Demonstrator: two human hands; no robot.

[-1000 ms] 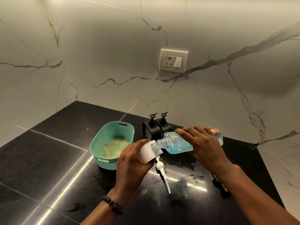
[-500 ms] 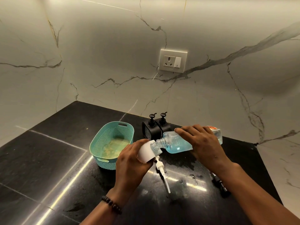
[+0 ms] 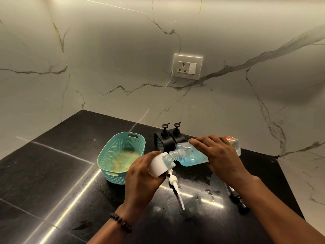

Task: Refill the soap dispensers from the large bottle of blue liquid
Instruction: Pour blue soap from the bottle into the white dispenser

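**Blue liquid bottle tipped into white dispenser**

Left grip (image 3: 140, 178) curled round the white dispenser (image 3: 159, 165), holding it tilted above the tabletop (image 3: 52, 173), mouth toward the right. Right grip (image 3: 219, 155) clamped over the top of the large clear bottle (image 3: 190, 156), fingers wrapped across its body. Bottle held almost level, ribbed neck touching the dispenser's mouth, blue liquid pooled along the lower side. Orange label visible at the bottle's far end, just past the right knuckles.

Below the dispenser, flat on the black tabletop: a white pump head (image 3: 175, 185) with its long tube pointing toward the camera. Near the right forearm, another dark pump piece (image 3: 237, 199) lying flat. Wet patches on the stone around both.

Behind the hands, two black dispensers (image 3: 168, 138) standing upright side by side, pumps fitted. To the left, a teal basket (image 3: 121, 138), just beside the left hand. Beaded bracelet (image 3: 121, 224) on the left wrist. On the marble wall, a socket plate (image 3: 187, 66).
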